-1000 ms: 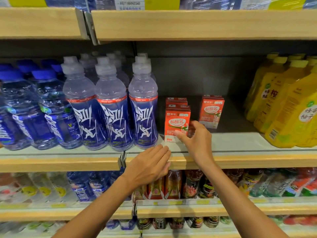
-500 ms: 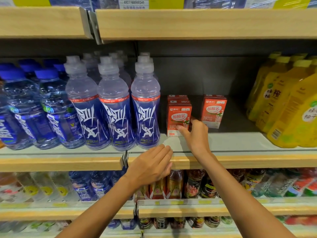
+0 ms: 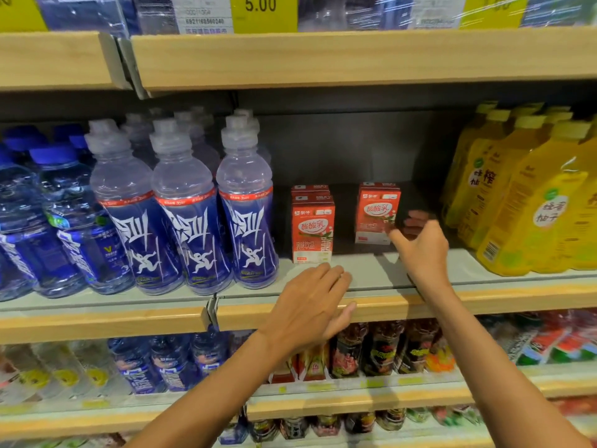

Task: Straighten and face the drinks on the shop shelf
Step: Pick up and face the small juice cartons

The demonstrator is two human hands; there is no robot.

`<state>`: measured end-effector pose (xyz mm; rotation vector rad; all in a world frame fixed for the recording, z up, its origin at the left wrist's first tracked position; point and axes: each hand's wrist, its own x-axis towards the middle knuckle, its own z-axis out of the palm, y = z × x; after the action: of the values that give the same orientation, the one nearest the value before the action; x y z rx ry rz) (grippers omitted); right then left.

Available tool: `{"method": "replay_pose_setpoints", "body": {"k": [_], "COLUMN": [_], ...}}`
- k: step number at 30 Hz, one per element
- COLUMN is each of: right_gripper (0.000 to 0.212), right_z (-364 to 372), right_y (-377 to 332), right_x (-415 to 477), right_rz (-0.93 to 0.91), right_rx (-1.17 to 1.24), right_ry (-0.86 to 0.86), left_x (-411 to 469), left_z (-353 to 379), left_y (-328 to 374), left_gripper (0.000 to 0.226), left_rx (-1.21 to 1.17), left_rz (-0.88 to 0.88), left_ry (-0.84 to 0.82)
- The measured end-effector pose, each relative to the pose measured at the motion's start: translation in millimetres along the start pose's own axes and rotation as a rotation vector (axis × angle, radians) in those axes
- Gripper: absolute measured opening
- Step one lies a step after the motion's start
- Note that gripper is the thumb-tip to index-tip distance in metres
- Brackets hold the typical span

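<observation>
Firstly, landmark: a front red carton is stood upright near the front of the shelf, with its printed face turned outward.
Second red carton: it is lined up directly behind the front red carton, and only its top is seen.
Third red carton: it is set to the right of the front red carton and further back, with a gap left between the two.
Left hand: it is laid just below the front red carton, with the fingers kept straight on the shelf's front and the thumb placed against the wooden lip; nothing is held.
Right hand: it is raised right of the front red carton, just beside the third red carton. Thumb and fingers are spread wide. The hand is blurred, so contact with that carton cannot be told.
Sports bottles: three are ranked just left of the front red carton, with more behind them and their blue labels faced outward.
Water bottles: blue-capped, these are grouped further left of the front red carton, beyond the sports bottles.
Yellow bottles: these are massed well to the right of the front red carton.
Price label: "5.00" is shown above the front red carton, on the shelf overhead.
</observation>
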<state>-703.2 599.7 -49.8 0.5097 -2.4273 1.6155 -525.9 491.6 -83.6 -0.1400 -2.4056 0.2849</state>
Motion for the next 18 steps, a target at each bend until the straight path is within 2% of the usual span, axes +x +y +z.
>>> {"method": "replay_pose_setpoints", "body": {"k": [3, 6, 8, 12, 18], "right_gripper": [0.036, 0.062, 0.065, 0.053, 0.039], "right_z": [8.6, 20.3, 28.6, 40.1, 33.3], "right_y": [7.4, 3.9, 2.7, 9.6, 11.1], "right_x": [22.0, 36.8, 44.4, 49.6, 36.0], "right_rz": [0.074, 0.11, 0.114, 0.148, 0.099], "right_rx": [0.069, 0.195, 0.179, 0.164, 0.31], "right_ry": [-0.177, -0.287, -0.303, -0.376, -0.332], "left_x": [8.7, 7.9, 7.7, 8.7, 10.4], "left_z": [5.9, 6.5, 5.8, 3.5, -4.8], "left_y": [3.6, 3.3, 3.4, 4.8, 6.7], "left_gripper": [0.051, 0.051, 0.049, 0.049, 0.05], "left_rx": [0.008, 0.0, -0.012, -0.002, -0.085], "left_rz": [-0.022, -0.043, -0.055, -0.067, -0.153], "left_ry": [-0.12, -0.149, -0.138, -0.139, -0.234]}}
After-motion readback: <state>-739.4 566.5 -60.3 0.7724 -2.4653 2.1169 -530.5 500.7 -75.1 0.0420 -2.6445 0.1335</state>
